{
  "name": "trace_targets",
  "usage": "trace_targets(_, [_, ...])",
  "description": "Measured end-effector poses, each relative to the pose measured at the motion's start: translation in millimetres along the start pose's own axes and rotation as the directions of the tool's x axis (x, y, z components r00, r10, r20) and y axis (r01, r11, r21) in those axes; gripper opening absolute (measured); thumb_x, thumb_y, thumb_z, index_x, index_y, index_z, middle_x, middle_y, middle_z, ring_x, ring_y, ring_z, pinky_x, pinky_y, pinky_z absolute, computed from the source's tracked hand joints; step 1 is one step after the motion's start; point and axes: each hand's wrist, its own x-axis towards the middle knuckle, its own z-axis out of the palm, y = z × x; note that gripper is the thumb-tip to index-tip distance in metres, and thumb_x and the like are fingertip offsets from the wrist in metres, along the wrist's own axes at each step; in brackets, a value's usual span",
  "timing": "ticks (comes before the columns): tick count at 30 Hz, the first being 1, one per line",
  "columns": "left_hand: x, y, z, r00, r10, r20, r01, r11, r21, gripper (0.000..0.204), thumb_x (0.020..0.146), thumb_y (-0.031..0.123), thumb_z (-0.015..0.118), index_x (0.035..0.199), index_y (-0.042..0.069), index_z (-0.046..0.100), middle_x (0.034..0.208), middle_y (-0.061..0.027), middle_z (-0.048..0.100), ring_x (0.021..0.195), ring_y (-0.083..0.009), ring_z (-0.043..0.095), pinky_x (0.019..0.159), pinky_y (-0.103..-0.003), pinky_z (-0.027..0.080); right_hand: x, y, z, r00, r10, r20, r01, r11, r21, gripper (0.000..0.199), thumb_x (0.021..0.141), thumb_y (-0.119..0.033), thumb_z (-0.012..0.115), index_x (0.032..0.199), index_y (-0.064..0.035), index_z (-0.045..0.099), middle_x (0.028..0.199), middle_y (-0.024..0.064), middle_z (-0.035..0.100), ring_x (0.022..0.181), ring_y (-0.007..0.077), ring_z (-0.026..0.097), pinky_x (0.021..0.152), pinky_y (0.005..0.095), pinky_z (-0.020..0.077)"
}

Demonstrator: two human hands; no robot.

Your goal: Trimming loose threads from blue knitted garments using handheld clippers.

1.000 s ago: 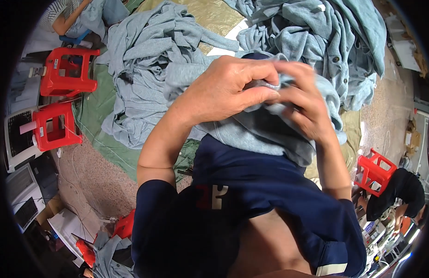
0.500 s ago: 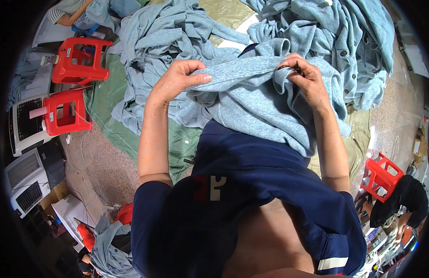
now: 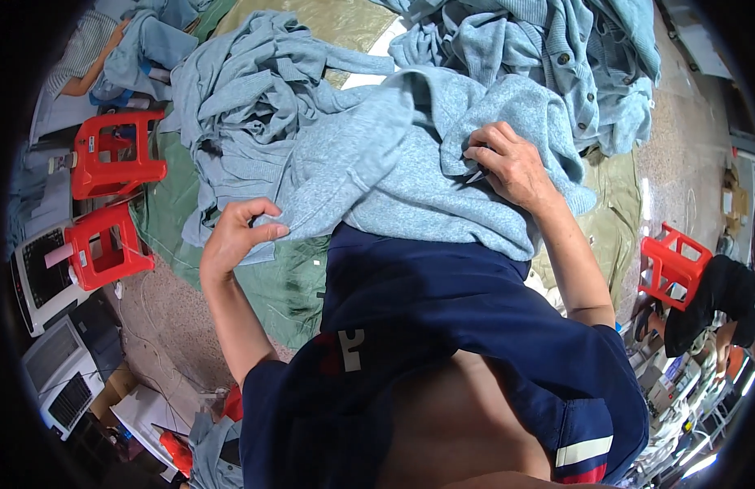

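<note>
A light blue-grey knit sweater [image 3: 442, 196] lies spread over my lap, its upper part folded and bunched. At the left, my left hand [image 3: 237, 238] pinches a corner of it between thumb and fingers, pulling that part out toward the left. My right hand [image 3: 512, 169] rests over the sweater with its fingers curled. From under those fingers pokes a small pointed metal tool [image 3: 476, 176]; most of it is hidden in the palm, so its kind is unclear.
Heaps of similar blue-grey knitwear lie ahead, a left pile [image 3: 247, 90] and a buttoned right pile [image 3: 556, 49], on a green sheet [image 3: 271, 301]. Red stools [image 3: 116, 167] stand left, another red stool [image 3: 675, 265] right. Other people sit at far left and right.
My left hand has moved down and left, stretching the sweater part with it. My right hand has lowered slightly and turned palm down. The strip formerly held taut between both hands is now spread out.
</note>
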Motion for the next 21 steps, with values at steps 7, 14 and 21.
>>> trace_targets(7, [-0.7, 0.5, 13.3, 0.997, -0.003, -0.081, -0.004, 0.997, -0.075, 0.018, 0.074, 0.009, 0.075, 0.085, 0.002, 0.062, 0.075, 0.007, 0.055, 0.075, -0.0038, 0.048, 0.069, -0.022, 0.039, 10.0, -6.5, -0.2, 0.992, 0.09, -0.088, -0.067, 0.97, 0.233, 0.038, 0.058, 0.006, 0.062, 0.093, -0.0066, 0.063, 0.105, 0.0064, 0.059, 0.099, 0.0275, 0.057, 0.079, 0.0357, 0.0505])
trace_targets(14, [11.3, 74.4, 38.1, 0.818, 0.575, -0.008, -0.562, 0.802, 0.2, 0.018, 0.074, 0.011, 0.073, 0.084, -0.001, 0.065, 0.073, -0.006, 0.063, 0.071, -0.0185, 0.056, 0.071, -0.031, 0.042, 75.7, -61.9, -25.9, 0.96, -0.236, -0.15, 0.28, 0.821, 0.498, 0.015, 0.065, -0.003, 0.067, 0.081, -0.003, 0.064, 0.126, 0.0091, 0.057, 0.111, 0.0303, 0.052, 0.087, 0.039, 0.047])
trace_targets(21, [46.7, 98.7, 38.5, 0.891, 0.453, 0.023, -0.446, 0.884, -0.141, 0.016, 0.08, 0.016, 0.074, 0.084, 0.002, 0.068, 0.07, 0.0045, 0.059, 0.066, -0.0029, 0.051, 0.058, -0.022, 0.04, 77.5, -26.2, -37.1, 0.997, -0.069, 0.029, 0.014, 0.551, 0.834, 0.018, 0.077, 0.0, 0.067, 0.094, -0.0024, 0.067, 0.098, 0.0055, 0.06, 0.086, 0.0144, 0.058, 0.074, 0.0248, 0.0453])
